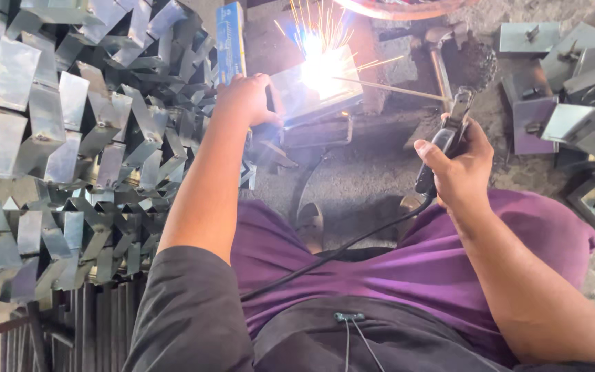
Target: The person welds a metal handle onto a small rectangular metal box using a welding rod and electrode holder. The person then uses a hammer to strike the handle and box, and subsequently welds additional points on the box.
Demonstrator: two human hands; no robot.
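— Mid-weld, I'd have said: the right hand (pixel 457 165) was clenched round the electrode holder (pixel 442 141), its rod (pixel 387 88) reaching the bright arc.

— And the left hand (pixel 246 100)?

— Closed on the folded steel bracket (pixel 315 89), steadying it on the ground ahead of the knees. It looked grey, thin-walled, half lost in glare. Next called for a steady bead, I judged.

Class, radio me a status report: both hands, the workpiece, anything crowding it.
Left hand steadies metal piece. Right hand grips electrode holder, rod sparking on it. Stacked brackets crowd left.
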